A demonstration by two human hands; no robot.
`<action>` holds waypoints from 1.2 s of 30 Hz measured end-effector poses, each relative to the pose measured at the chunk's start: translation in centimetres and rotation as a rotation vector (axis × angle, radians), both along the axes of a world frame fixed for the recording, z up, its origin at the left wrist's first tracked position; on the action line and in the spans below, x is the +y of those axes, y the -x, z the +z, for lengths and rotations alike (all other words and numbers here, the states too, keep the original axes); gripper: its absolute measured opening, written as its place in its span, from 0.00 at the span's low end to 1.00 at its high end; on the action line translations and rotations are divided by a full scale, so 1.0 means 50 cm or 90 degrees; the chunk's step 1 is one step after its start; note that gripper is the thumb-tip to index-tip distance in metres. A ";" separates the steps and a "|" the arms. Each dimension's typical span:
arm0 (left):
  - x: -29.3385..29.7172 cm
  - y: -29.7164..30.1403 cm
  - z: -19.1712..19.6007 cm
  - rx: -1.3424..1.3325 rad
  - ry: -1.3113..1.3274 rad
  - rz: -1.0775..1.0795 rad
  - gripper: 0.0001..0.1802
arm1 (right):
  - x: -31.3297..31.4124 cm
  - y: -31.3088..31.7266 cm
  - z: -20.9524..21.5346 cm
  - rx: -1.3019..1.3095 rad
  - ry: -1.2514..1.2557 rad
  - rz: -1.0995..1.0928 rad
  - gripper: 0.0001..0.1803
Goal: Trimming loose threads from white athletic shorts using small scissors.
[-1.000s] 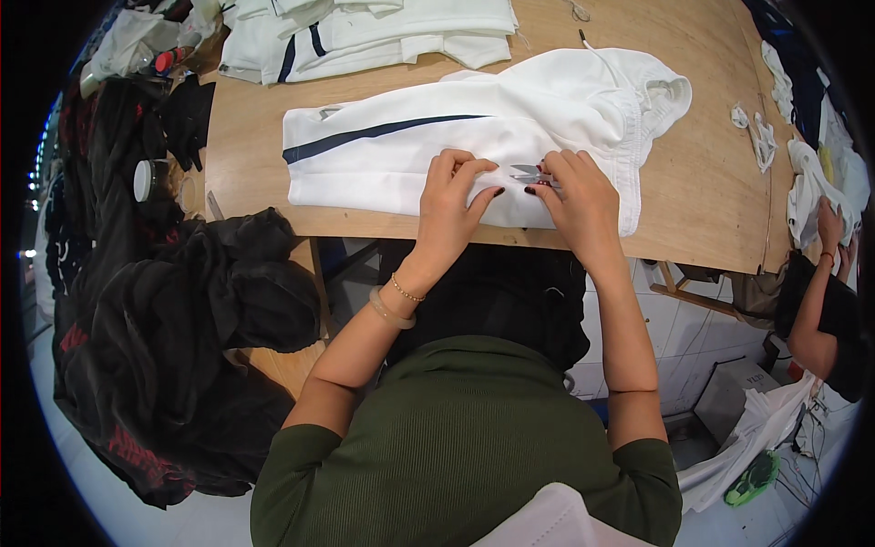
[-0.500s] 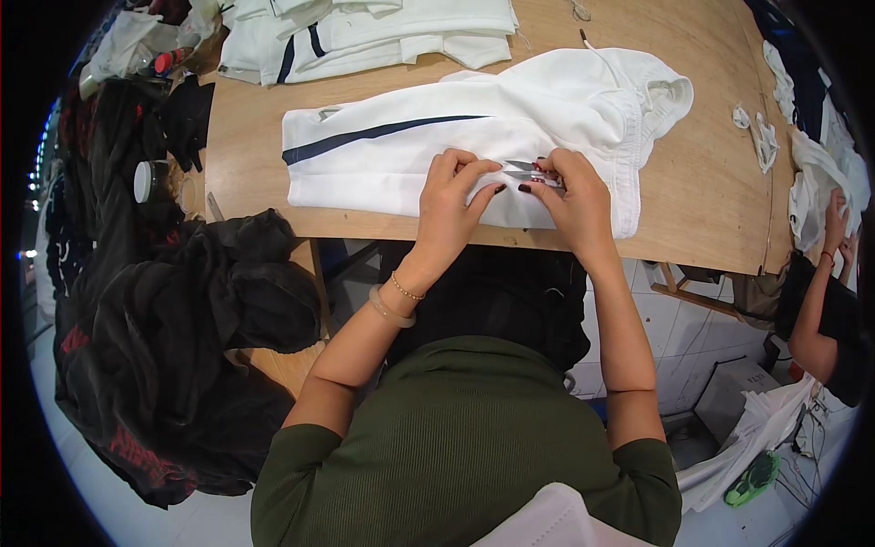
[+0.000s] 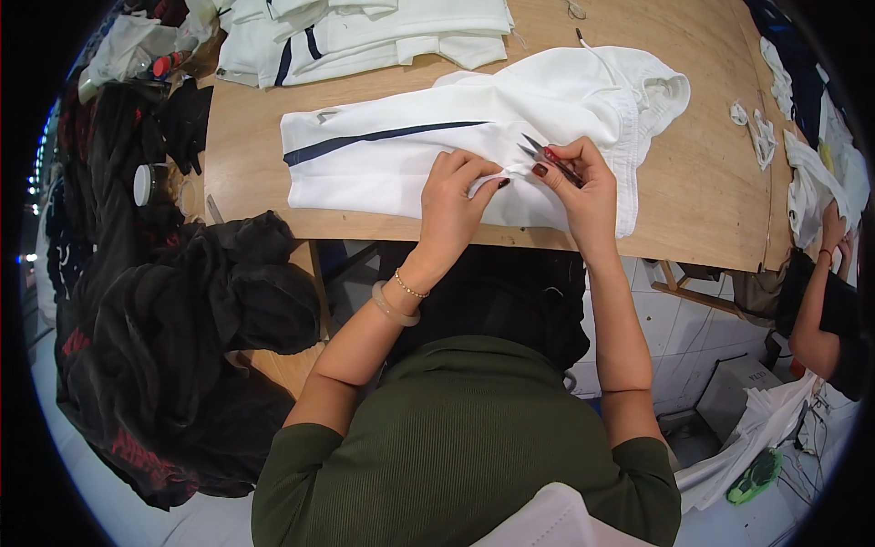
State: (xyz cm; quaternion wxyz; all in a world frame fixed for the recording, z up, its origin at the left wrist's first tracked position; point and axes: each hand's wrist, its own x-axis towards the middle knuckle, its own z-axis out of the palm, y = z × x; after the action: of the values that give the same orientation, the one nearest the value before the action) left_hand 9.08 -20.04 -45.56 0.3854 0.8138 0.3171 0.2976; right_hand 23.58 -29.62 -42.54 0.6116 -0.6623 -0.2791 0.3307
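Observation:
A pair of white trousers [image 3: 383,169] with a dark navy stripe lies folded flat on the wooden table, its gathered waistband toward the right. My left hand [image 3: 453,196] pinches a bit of the white cloth at the near middle of the trousers. In my right hand [image 3: 586,187] is a pair of thread snips [image 3: 536,148], its pointed blades a little apart and aimed up and left over the fabric. Thumb and fingers of that hand wrap the snips, just right of my left fingertips, and seem to touch the pinched cloth too.
More white garments with navy stripes [image 3: 365,41] are stacked at the table's far left. Dark clothing [image 3: 173,346] is heaped at the left beside a jar [image 3: 150,184]. At the right edge, another person's hand [image 3: 832,226] touches white cloth. White scraps [image 3: 756,130] lie on the table's right.
My right hand has turned and shifted slightly right, so the snips' blades have swung from pointing left to pointing up and left. My left hand keeps its pinch nearly in place.

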 end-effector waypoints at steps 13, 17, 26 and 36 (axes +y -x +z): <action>0.000 -0.002 0.011 -0.014 -0.037 -0.017 0.03 | -0.028 0.003 0.041 -0.217 0.120 0.027 0.10; 0.001 -0.002 0.005 -0.014 -0.006 -0.020 0.03 | -0.023 0.017 0.064 -0.532 0.148 0.083 0.11; 0.001 0.000 0.010 -0.013 -0.035 -0.024 0.02 | 0.002 0.027 0.066 -0.747 0.188 0.172 0.10; 0.002 -0.001 0.017 -0.025 -0.055 -0.025 0.02 | 0.007 0.035 0.078 -0.782 0.190 0.175 0.10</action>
State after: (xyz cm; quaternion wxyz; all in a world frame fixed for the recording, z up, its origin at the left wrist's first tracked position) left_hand 9.12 -19.93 -44.69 0.3619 0.8297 0.2807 0.3192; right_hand 21.86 -29.26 -38.63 0.1942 -0.7670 -0.6115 0.0019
